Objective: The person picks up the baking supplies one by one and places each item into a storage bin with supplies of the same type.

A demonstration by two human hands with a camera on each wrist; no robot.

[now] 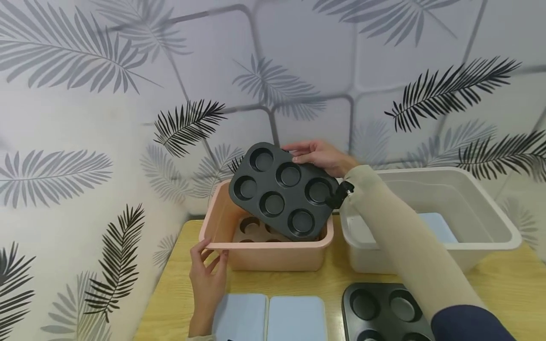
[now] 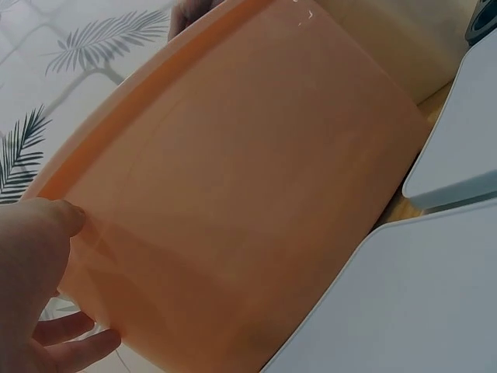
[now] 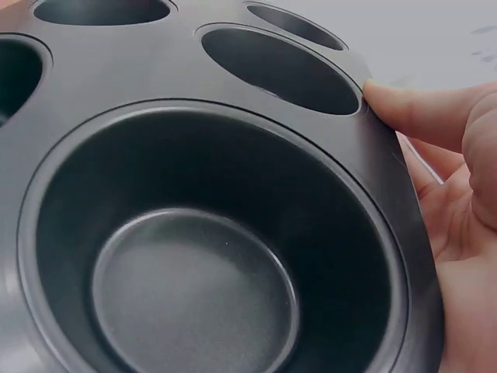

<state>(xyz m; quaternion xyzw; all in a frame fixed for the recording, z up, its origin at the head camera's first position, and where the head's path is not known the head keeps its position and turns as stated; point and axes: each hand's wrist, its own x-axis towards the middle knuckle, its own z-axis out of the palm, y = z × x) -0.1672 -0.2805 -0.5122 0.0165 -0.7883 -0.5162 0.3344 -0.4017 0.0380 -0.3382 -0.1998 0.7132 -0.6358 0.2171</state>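
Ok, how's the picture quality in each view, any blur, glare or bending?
Head view: wall lines bow toward the edges, light even, muffin tray sharp. Left wrist view: pink bin wall fills the frame, soft, with a small glint near its rim. Right wrist view: near cup soft, thumb clear.

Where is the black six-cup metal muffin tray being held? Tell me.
In the head view, the black six-cup metal muffin tray hangs tilted over the pink plastic bin, centre, gripped by the right hand.

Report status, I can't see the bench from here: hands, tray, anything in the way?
Right hand grips black muffin tray, tilted above pink bin. Left hand holds bin's near rim. Another tray already lies inside; nothing else blocking.
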